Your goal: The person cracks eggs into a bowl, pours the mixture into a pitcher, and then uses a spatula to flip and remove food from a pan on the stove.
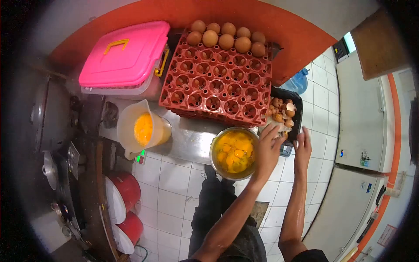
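My left hand (pixel 269 150) is over the right rim of a metal bowl (pixel 212 162), its fingers apart and nothing visible in them. In the bowl are several cracked eggs (pixel 235 150), yolks whole among the whites. To the right, my right hand (pixel 302 150) is raised with fingers stretched out, also holding nothing that I can see. Both hands are close to a black bin (pixel 298 105) of broken eggshells (pixel 288 111). Behind the bowl, a stack of red egg trays (pixel 209 89) carries whole brown eggs (pixel 226 41) in its back rows.
A plastic jug (pixel 126 124) with yellow-orange liquid stands left on the metal counter (pixel 187 139). Behind it is a pink-lidded box (pixel 124 56). Red buckets (pixel 131 227) sit at lower left, with a blue water bottle (pixel 299 82) beyond the bin. White cabinets (pixel 360 113) line the right side.
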Demonstrator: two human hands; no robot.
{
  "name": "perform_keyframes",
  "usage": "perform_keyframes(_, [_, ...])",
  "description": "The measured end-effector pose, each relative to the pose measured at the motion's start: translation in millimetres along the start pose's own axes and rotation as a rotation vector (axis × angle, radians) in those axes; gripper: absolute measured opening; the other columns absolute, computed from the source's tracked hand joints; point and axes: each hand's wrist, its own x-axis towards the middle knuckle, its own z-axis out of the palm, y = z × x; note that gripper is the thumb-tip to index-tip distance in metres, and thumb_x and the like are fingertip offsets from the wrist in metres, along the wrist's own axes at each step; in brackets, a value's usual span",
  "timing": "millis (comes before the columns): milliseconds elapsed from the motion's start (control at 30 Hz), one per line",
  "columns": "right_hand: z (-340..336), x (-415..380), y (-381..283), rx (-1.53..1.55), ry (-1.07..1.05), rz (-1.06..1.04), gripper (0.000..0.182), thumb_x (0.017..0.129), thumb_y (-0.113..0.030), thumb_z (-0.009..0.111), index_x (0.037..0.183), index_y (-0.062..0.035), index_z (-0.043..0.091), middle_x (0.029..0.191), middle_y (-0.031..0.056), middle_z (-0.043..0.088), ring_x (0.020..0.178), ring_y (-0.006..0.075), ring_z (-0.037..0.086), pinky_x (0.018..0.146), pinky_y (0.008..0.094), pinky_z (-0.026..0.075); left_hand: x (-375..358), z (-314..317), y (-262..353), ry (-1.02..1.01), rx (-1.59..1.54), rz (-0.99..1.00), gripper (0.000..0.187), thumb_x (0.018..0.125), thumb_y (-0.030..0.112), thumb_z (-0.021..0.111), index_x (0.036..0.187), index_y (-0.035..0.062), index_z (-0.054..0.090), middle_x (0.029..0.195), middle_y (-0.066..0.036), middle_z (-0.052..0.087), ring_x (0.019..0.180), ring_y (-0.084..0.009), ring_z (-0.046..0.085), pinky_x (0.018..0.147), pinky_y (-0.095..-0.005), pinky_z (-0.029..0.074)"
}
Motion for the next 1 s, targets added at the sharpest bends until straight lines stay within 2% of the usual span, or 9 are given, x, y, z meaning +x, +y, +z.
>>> perform_keyframes(100, [-12,-14,70,-0.227,-0.348,0.266,0.059,0.086,-0.027,0.066,0.136,-0.0057,0.043,0.123,0.0146,0.055,0.098,0.0164,0.056,0.073,0.0316,0.05,-44,-89,11,0.068,0.248,-0.038,0.032,0.084,0.004,0.065,0.114,-0.0019,0.058,0.117,-0.015,0.058,0.096,-0.0226,0.061,0.079,-0.0299,0.051])
perform_keyframes(167, [11,-46,63,-0.104,-0.538,0.528,0.07,0.084,-0.014,0.068,0.142,-0.0071,0.03,0.127,0.0167,0.051,0.095,0.021,0.061,0.071,0.0335,0.056,-82,-169,-9,0.319,0.569,0.175,0.038,0.079,0.004,0.069,0.115,0.0026,0.057,0.113,-0.011,0.058,0.092,-0.0204,0.057,0.079,-0.0312,0.048])
perform_keyframes(267, [33,-66,84,-0.021,-0.627,0.503,0.063,0.086,-0.005,0.058,0.142,-0.0071,0.029,0.125,0.0177,0.051,0.092,0.0215,0.063,0.057,0.0301,0.059,-85,-270,12,0.862,0.927,-0.039,0.07,0.071,0.006,0.077,0.13,0.0038,0.039,0.124,-0.01,0.047,0.106,-0.0209,0.05,0.091,-0.0334,0.039])
perform_keyframes(333, [39,-71,84,-0.011,-0.61,0.496,0.061,0.086,-0.003,0.054,0.142,-0.0069,0.03,0.125,0.017,0.051,0.091,0.0217,0.063,0.055,0.0294,0.059,-66,-337,12,0.878,0.983,0.057,0.071,0.073,0.004,0.075,0.131,0.002,0.036,0.126,-0.01,0.044,0.113,-0.0208,0.048,0.095,-0.0311,0.039])
perform_keyframes(400, [43,-70,82,-0.008,-0.589,0.463,0.059,0.086,0.0,0.05,0.141,-0.0067,0.03,0.125,0.0163,0.05,0.091,0.0218,0.063,0.053,0.0288,0.059,-56,-406,-32,0.45,0.391,-0.06,0.06,0.076,0.004,0.072,0.127,0.0013,0.04,0.123,-0.008,0.048,0.114,-0.0199,0.049,0.095,-0.0299,0.04])
perform_keyframes(533, [42,-86,77,0.012,-0.504,0.37,0.063,0.081,0.004,0.043,0.141,-0.0076,0.028,0.116,0.0127,0.056,0.08,0.0204,0.066,0.053,0.0292,0.06,-37,-410,-18,0.286,-0.036,-0.261,0.047,0.079,0.005,0.069,0.12,0.0015,0.047,0.116,-0.006,0.054,0.106,-0.0178,0.054,0.092,-0.0288,0.043])
perform_keyframes(800, [3,-118,20,0.113,-0.293,0.394,0.063,0.081,0.005,0.044,0.141,-0.0079,0.031,0.119,0.0104,0.053,0.091,0.0181,0.062,0.056,0.0264,0.06,-73,-331,44,0.5,-0.277,-0.373,0.033,0.086,0.002,0.06,0.117,-0.006,0.053,0.111,-0.007,0.057,0.1,-0.015,0.055,0.092,-0.028,0.043])
perform_keyframes(867, [-12,-120,-10,0.184,-0.266,0.414,0.062,0.079,0.004,0.045,0.139,-0.0058,0.032,0.115,0.0108,0.055,0.084,0.0169,0.063,0.052,0.0245,0.059,-131,-342,-3,0.636,0.007,-0.329,0.03,0.083,0.003,0.054,0.113,-0.0004,0.054,0.106,-0.013,0.055,0.095,-0.022,0.055,0.084,-0.0361,0.047])
perform_keyframes(1000, [-70,-111,-59,0.199,-0.19,0.446,0.065,0.075,0.007,0.043,0.138,-0.0045,0.031,0.114,0.0111,0.056,0.087,0.02,0.065,0.053,0.0296,0.061,-126,-268,83,0.381,-0.086,-0.46,0.03,0.08,-0.006,0.06,0.11,-0.0037,0.059,0.111,-0.005,0.058,0.099,-0.0134,0.055,0.09,-0.0276,0.042])
